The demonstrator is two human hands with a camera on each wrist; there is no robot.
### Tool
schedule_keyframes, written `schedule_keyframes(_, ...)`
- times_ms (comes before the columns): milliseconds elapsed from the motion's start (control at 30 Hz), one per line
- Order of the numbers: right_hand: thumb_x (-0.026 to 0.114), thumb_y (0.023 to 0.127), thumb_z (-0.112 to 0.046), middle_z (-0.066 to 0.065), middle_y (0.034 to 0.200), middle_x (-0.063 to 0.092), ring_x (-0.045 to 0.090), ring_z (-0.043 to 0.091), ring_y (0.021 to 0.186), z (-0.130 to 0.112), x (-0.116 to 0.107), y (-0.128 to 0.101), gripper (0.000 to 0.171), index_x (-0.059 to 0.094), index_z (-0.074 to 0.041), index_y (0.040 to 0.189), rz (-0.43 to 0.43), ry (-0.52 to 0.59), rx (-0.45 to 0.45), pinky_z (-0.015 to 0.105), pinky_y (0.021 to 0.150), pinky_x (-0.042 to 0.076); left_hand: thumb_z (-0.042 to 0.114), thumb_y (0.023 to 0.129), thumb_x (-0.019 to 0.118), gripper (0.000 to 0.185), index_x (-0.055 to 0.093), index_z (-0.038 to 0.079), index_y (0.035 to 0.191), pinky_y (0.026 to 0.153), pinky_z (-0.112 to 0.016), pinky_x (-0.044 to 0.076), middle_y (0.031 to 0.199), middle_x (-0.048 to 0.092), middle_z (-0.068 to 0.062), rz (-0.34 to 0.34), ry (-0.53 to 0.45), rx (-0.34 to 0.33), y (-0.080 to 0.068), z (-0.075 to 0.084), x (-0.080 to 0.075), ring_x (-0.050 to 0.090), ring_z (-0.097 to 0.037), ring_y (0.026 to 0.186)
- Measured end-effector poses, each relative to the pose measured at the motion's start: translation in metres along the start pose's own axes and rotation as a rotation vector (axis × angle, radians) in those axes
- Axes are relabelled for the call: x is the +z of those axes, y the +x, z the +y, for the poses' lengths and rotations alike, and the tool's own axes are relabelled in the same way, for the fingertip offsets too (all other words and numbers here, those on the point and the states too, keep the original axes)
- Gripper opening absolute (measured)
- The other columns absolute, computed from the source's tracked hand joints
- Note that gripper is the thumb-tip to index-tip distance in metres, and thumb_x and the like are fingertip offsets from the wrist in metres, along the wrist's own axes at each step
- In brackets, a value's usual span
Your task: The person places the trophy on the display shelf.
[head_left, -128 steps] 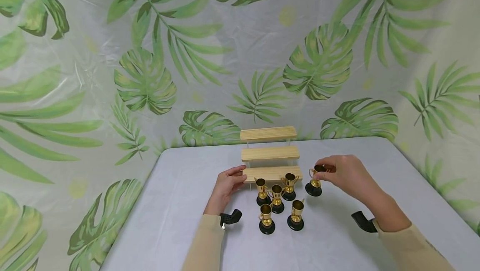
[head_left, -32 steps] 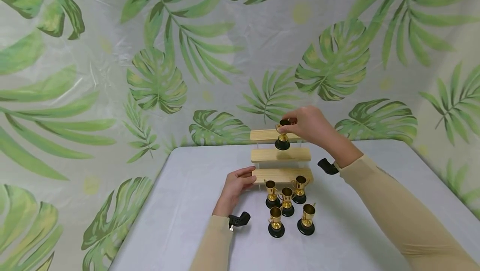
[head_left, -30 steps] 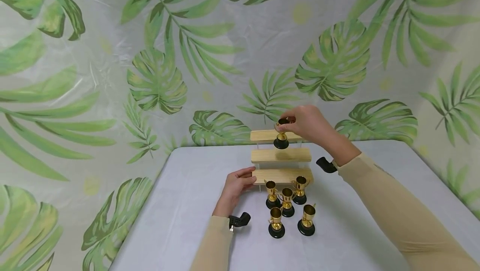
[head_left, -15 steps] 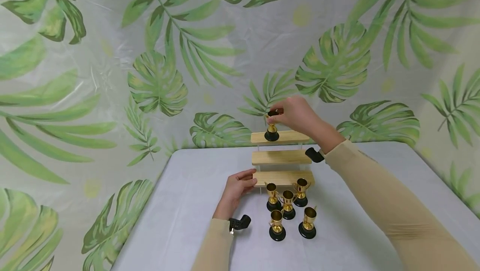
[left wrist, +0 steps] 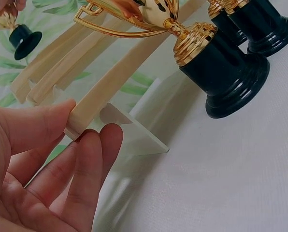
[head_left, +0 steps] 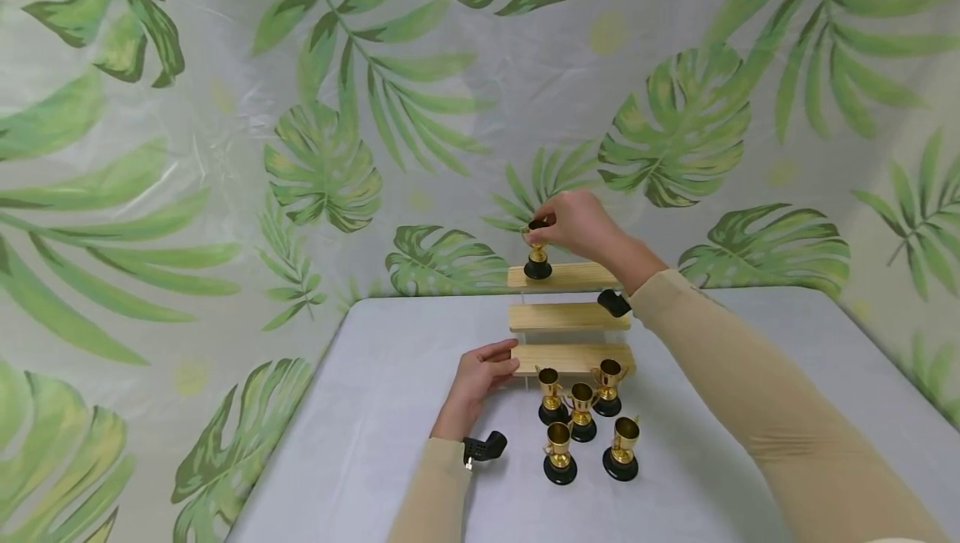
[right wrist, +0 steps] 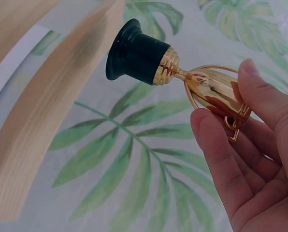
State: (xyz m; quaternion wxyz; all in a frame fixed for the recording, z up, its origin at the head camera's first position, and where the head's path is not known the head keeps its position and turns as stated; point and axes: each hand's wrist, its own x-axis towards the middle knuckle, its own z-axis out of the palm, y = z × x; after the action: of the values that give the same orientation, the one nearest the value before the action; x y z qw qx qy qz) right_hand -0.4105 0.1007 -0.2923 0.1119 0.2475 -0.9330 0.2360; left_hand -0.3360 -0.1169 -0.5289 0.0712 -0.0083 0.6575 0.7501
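Gold trophy (head_left: 536,253) pinched by right hand (head_left: 573,224); base seemingly on top shelf (head_left: 577,276).

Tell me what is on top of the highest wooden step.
One small gold trophy stands at the left end of the top step, its cup pinched by the right hand. The arm hides the step's right end.

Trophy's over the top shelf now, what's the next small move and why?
Probably lower it the last bit and let go: the right hand pinches the trophy by its cup, base at the top shelf near its left end, while the left hand steadies the bottom shelf.
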Motion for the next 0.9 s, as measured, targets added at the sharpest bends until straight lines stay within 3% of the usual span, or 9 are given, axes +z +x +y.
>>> schedule_keyframes(400,0.079,0.088,-0.04,0.003,0.097,0.073,0.065,0.018,0.082,-0.001,0.016,0.018,0.038,0.078,-0.009,0.109,-0.024,0.002,-0.003,0.037,0.07,0.055,0.006,0.085,0.08,0.042,0.071,0.005,0.125,0.079,-0.031,0.058,0.113,0.072,-0.012,-0.007,-0.016,0.009,0.0,0.0,-0.001,0.07,-0.015,0.09)
schedule_keyframes(667,0.077,0.09,-0.039,0.003,0.101,0.073,0.065,0.019,0.086,0.005,0.027,0.022,0.037,0.078,-0.01,0.112,-0.041,-0.049,-0.01,0.036,0.07,0.055,0.007,0.085,0.08,0.041,0.071,0.005,0.126,0.08,-0.031,0.058,0.115,0.072,-0.012,-0.012,-0.013,0.003,-0.001,0.0,0.002,0.07,-0.015,0.091)
schedule_keyframes(900,0.077,0.09,-0.039,0.003,0.097,0.073,0.066,0.017,0.082,0.004,0.032,0.024,0.035,0.078,-0.009,0.109,-0.041,-0.027,-0.018,0.035,0.069,0.056,0.007,0.086,0.08,0.043,0.07,0.004,0.127,0.082,-0.034,0.058,0.114,0.071,-0.011,0.004,-0.005,0.01,-0.002,0.001,0.002,0.069,-0.014,0.089)
